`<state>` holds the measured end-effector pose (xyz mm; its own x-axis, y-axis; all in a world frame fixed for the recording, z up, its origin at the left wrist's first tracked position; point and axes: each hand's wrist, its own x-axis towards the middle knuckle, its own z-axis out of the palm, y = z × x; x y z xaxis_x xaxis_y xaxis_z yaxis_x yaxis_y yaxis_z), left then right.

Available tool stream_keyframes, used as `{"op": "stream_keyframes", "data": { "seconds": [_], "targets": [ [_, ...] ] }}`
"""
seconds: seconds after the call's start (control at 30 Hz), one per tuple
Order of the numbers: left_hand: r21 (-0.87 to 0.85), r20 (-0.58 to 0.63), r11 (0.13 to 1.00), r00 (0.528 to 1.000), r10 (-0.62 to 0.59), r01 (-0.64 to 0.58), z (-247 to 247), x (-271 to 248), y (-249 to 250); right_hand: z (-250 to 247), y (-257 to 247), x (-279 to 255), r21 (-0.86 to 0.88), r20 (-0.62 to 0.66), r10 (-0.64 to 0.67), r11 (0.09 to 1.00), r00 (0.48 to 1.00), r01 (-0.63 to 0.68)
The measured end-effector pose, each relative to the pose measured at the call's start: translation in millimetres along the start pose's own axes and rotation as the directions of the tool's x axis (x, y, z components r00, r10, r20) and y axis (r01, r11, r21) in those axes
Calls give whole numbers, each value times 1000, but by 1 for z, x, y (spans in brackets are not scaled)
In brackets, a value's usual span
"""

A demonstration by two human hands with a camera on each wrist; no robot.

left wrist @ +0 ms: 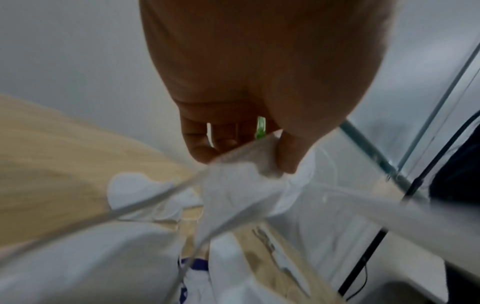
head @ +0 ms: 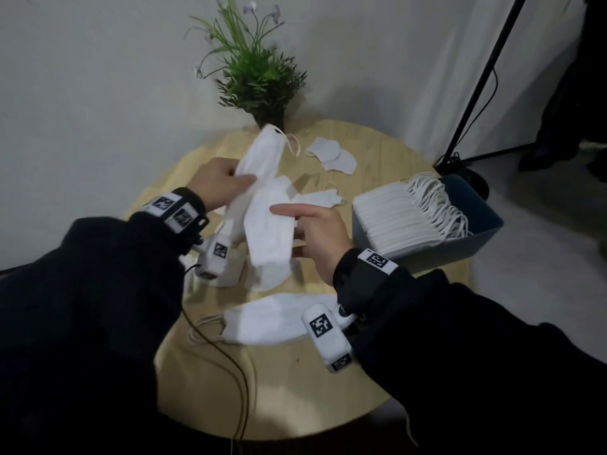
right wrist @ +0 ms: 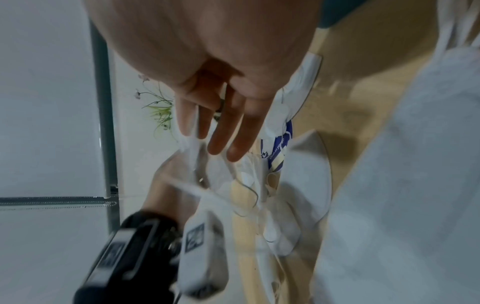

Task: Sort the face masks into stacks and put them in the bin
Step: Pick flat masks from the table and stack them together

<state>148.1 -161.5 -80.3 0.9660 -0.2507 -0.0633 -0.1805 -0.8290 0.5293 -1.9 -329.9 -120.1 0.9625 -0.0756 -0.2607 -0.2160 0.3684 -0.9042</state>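
Left hand [head: 218, 182]: it is up over the counter [head: 387, 152] and its thumb and fingers are curled, pinching the top mask [head: 259, 159] near the middle. The left wrist view shows the same pinch on white cloth [left wrist: 241, 164].
Top mask: it is white, lifted, and tilts up toward the plant [head: 259, 77]; its ear loops [head: 294, 144] hang at the far end.
Right hand [head: 317, 233]: its fingers are straight and spread out (not curled). The first finger lies flat on the second mask [head: 267, 244]. The right wrist view shows the straight fingers [right wrist: 221, 131] too. I cannot tell if the thumb is under the mask.
Second mask: it is white and sits between the two hands, just under the top mask and touching it.
Flat mask [head: 272, 320]: it lies on the near part of the counter, under the right wrist, loops to the left.
Far masks [head: 331, 156]: a few lie flat near the plant, apart from the hands.
Bin [head: 476, 218]: it is grey-blue and sits on the right edge of the counter.
Stack [head: 400, 221]: a neat row of white masks is inside the bin, with loops all on the far side.
Stand [head: 483, 77]: a black pole leans behind the bin.
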Motion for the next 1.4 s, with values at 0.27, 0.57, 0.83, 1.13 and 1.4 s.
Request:
{"op": "stream_keyframes", "data": {
  "seconds": [0.27, 0.57, 0.83, 1.13, 1.4],
  "targets": [
    [-684, -262, 727, 950, -171, -57, -31, -119, -30, -8, 9, -2, -164, -145, -156, 978, 977, 132],
    [-788, -68, 615, 989, -134, 29, 7, -140, -43, -9, 18, -4, -215, -55, -106, 972, 993, 92],
    [-871, -21, 481, 971, -239, 100, -2, -129, -56, -4, 26, 2, -207, -84, -83, 976, 993, 65],
    [-906, 126, 384, 981, -148, 175, 16, -137, -36, 1, 24, -6, -55, -20, 44, 997, 999, -45],
    [-803, 39, 592, 997, -71, 73, 44, -138, -19, 5, 28, -13, 244, 69, 117, 961, 991, -130]
  ]
}}
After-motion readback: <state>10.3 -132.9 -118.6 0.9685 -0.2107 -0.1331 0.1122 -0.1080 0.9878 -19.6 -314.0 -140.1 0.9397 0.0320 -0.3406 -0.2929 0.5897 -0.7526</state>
